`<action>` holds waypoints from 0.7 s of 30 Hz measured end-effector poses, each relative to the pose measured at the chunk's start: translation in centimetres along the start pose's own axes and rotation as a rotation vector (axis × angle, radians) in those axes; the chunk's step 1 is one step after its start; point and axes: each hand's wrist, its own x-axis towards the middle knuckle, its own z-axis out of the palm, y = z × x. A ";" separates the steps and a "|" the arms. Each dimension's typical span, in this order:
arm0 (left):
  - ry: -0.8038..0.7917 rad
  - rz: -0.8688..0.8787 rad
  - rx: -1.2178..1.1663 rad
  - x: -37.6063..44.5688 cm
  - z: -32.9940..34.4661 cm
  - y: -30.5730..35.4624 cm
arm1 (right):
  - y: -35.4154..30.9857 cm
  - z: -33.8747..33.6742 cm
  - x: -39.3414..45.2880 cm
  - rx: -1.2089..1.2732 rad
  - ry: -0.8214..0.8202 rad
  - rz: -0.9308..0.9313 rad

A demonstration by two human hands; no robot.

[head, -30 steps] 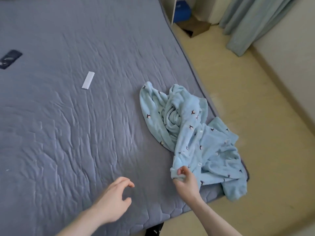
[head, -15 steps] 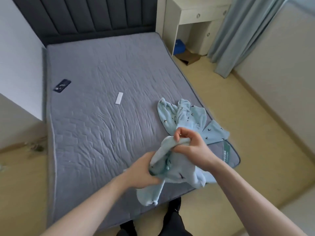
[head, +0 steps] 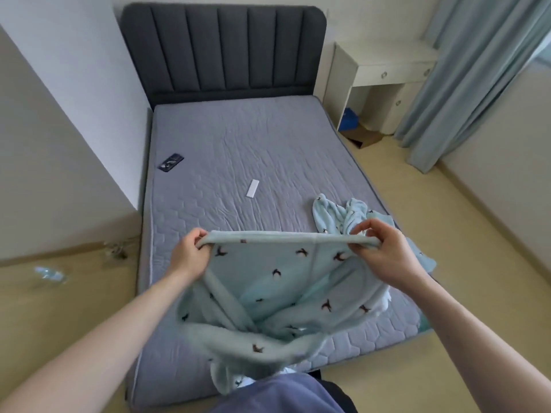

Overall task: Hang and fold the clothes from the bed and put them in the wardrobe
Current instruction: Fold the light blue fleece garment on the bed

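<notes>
— Head view: what differs from half a second back?

— Then I had the pale blue garment [head: 286, 281] bunched between both hands. Now my left hand [head: 190, 254] and right hand [head: 384, 254] are spread apart, each pinching one end of its top edge, so the band runs taut between them above the foot of the bed [head: 268, 138]. The rest hangs down toward my lap. The second blue garment [head: 343, 216] lies crumpled where it was, near the mattress's right edge, just behind my right hand.

— Anything else shifted?

— The camera sits higher and farther back; the whole headboard [head: 223, 52] shows now. The white strip [head: 252, 188] and the dark flat object [head: 171, 162] lie on the mattress as before.

— What can't you make out?

— My fingertips curl behind the fabric, so I can't see them. The hanging lower end is covered by my own clothing at the bottom edge. Part of the second garment is hidden by my right hand. The dark object is too small to identify.
</notes>
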 end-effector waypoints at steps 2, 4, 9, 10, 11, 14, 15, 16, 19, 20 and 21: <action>-0.084 0.109 0.085 -0.1 -3.3 -0.2 | 0.1 0.3 0.6 -0.016 0.076 0.012; -0.219 0.182 0.395 -0.9 -5.8 -1.3 | -0.7 0.6 1.6 0.008 0.132 0.016; -0.287 -0.006 0.696 -2.5 -8.6 -6.9 | -4.9 1.7 4.9 0.065 0.217 -0.119; -0.227 -0.078 0.583 -2.7 -9.1 -7.9 | -5.6 1.8 5.8 0.064 0.221 -0.141; -0.165 -0.155 0.487 -2.5 -9.4 -8.7 | -6.1 1.8 6.8 0.046 0.216 -0.151; 0.023 -0.399 0.235 -0.1 -10.9 -7.2 | -6.8 1.5 10.2 -0.055 0.202 -0.165; 0.100 -0.430 0.143 1.3 -11.5 -5.9 | -6.9 1.2 11.4 -0.079 0.211 -0.160; 0.180 -0.441 0.060 2.7 -12.1 -4.2 | -7.0 0.8 12.5 -0.099 0.227 -0.154; 0.357 -0.416 -0.088 6.6 -14.0 1.7 | -7.2 -0.7 15.7 -0.159 0.287 -0.151; 0.386 -0.389 -0.128 7.8 -14.7 3.6 | -7.3 -1.3 16.6 -0.174 0.305 -0.150; 0.401 -0.350 -0.152 8.7 -15.3 5.3 | -7.3 -1.8 17.3 -0.190 0.322 -0.147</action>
